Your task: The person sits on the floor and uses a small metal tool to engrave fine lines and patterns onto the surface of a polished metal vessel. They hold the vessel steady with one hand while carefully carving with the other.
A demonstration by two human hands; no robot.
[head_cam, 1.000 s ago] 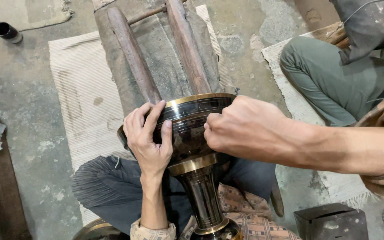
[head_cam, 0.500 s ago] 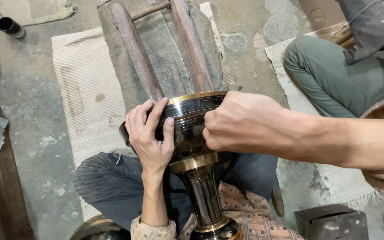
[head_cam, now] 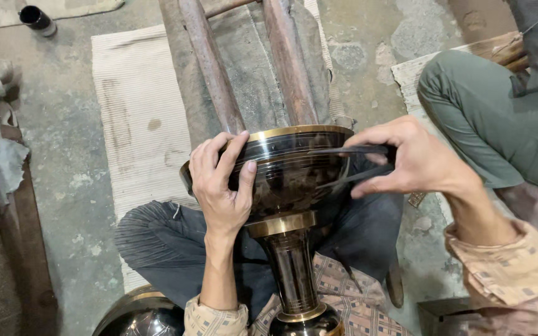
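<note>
Two hands worked on a dark, glossy metal vessel (head_cam: 284,186) with brass bands, which stood on the person's lap at the centre of the view, its narrow stem (head_cam: 292,267) running down toward 6 o'clock and its wide bowl tilted away. At 7 o'clock, low in the frame, the rounded top of another dark polished piece (head_cam: 141,314) showed beside the knee. The left hand (head_cam: 222,186) lay spread over the bowl's near left side, fingers open and pressed flat on the metal, thumb hooked toward the rim. The right hand (head_cam: 406,158), at 3 o'clock of the bowl, was closed around a thin dark strip-like tool (head_cam: 350,163) whose two slim ends lay against the bowl's right rim; what kind of tool it was could not be told. Beyond the bowl, toward 12 o'clock, two rusty brown bars (head_cam: 244,68) rested on a grey cloth over a pale ribbed mat (head_cam: 135,106) on the concrete floor (head_cam: 57,143). At 2 o'clock another person's knee in green trousers (head_cam: 481,112) was folded. Far off at 11 o'clock lay a small black cylinder (head_cam: 35,18).
</note>
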